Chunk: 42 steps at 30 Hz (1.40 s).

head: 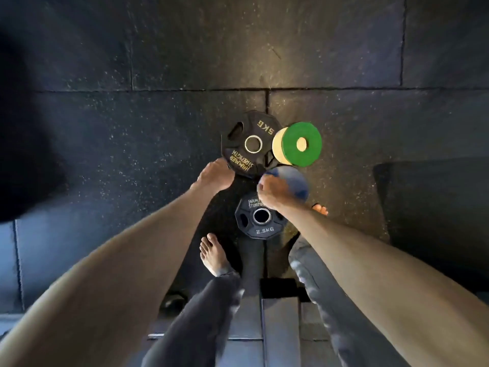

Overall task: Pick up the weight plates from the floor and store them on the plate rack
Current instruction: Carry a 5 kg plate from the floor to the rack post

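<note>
A black 5 kg plate lies flat on the dark rubber floor. My left hand touches its near-left rim, fingers curled at the edge. A green plate with a pale yellow one under it sits to the right of the black plate. My right hand grips a blue plate, blurred, just in front of the green one. A smaller black 2.5 kg plate lies near my feet, partly under my right wrist. The plate rack is not in view.
My bare left foot and the toes of my right foot stand close to the plates. A dark bench or frame runs between my legs. A dark bulky object sits at the right, another at the left.
</note>
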Each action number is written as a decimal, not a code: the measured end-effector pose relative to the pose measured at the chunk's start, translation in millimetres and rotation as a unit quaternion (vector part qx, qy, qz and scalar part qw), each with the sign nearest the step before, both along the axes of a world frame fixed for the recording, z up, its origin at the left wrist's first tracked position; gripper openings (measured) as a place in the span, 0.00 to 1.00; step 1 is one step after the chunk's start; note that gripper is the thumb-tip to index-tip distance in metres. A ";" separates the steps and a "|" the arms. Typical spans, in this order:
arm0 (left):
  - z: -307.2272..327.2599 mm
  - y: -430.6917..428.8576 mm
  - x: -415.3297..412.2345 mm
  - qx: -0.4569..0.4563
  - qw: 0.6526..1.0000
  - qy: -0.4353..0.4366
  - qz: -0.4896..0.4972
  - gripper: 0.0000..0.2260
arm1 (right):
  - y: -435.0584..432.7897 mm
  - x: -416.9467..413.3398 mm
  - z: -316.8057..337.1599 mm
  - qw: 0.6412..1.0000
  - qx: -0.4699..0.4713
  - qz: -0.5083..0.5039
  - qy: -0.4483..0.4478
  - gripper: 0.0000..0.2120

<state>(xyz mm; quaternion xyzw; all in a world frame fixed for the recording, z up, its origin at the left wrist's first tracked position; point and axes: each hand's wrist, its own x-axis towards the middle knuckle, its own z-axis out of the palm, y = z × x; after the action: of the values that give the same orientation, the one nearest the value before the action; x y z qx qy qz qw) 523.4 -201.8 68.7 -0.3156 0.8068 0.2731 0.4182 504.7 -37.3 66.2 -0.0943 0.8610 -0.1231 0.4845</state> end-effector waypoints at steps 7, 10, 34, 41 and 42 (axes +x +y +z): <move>-128.7 -3.5 -42.4 -0.077 0.997 -0.010 0.019 0.23 | -20.8 -30.4 -125.2 0.990 0.034 -0.133 0.039 0.17; -161.2 -8.2 -60.6 -0.122 0.991 0.014 0.046 0.29 | -26.0 -43.5 -159.3 0.973 0.019 -0.230 0.026 0.21; -154.8 -23.0 -64.7 -0.136 0.981 0.141 0.013 0.22 | -36.8 -53.0 -192.0 0.918 0.023 -0.397 -0.006 0.21; -88.3 3.0 -25.2 -0.120 0.982 0.141 0.046 0.20 | -21.1 -34.8 -146.3 0.946 0.037 -0.323 0.006 0.27; -75.2 2.2 -21.0 -0.124 0.981 0.137 0.057 0.19 | -21.6 -29.7 -133.1 0.952 0.040 -0.303 0.003 0.26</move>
<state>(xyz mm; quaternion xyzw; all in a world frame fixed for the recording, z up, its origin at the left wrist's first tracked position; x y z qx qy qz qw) 502.4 -199.6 -6.5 -0.3701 0.8649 0.2346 0.2448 475.0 -58.8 -66.9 0.1903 0.8548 -0.2295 0.4248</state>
